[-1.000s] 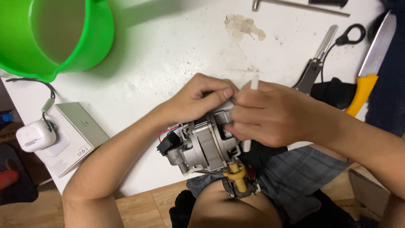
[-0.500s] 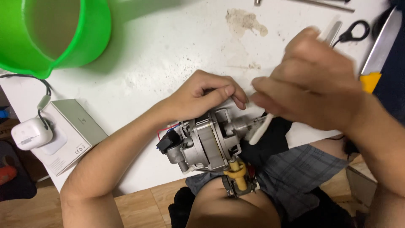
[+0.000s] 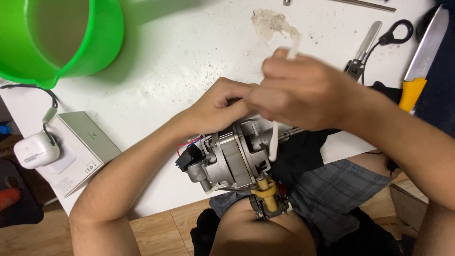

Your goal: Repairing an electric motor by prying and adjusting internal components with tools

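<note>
At the middle of the frame, at the near edge of the white worktop [image 3: 189, 61] and partly over the person's lap, sits a small electric motor [image 3: 232, 159], a ribbed grey cast-metal body with a black plastic block and red and blue wires at its left end and a yellow plastic fitting [image 3: 266, 195] below it. The left hand [image 3: 220, 106] rests on the motor's upper end with the fingers curled over it, steadying it; its grip looks clenched on the housing, though the fingertips are hidden behind the other hand. The right hand [image 3: 303, 92], blurred by motion, is closed around a thin white stick-like tool [image 3: 274, 142], plastic by its look, whose lower end reaches down beside the motor's front plate and whose upper end pokes out above the knuckles. As far as can be judged, the work on the motor is midway: the housing is bare and exposed, its shaft end sticks out to the right over a dark cloth [image 3: 303, 151], and the white tool is being applied at the front bearing area, so nothing appears closed up or put away yet. Around it, a glossy green plastic bucket [image 3: 90, 42] fills the upper left, a flat grey-white carton [image 3: 78, 151] with a smooth white charger [image 3: 35, 149] on it lies at the left edge, and at upper right lie black-handled scissors [image 3: 374, 40] and a knife with a yellow handle [image 3: 419, 66]. The worktop is scuffed and speckled, with a dusty smear near the top centre.
</note>
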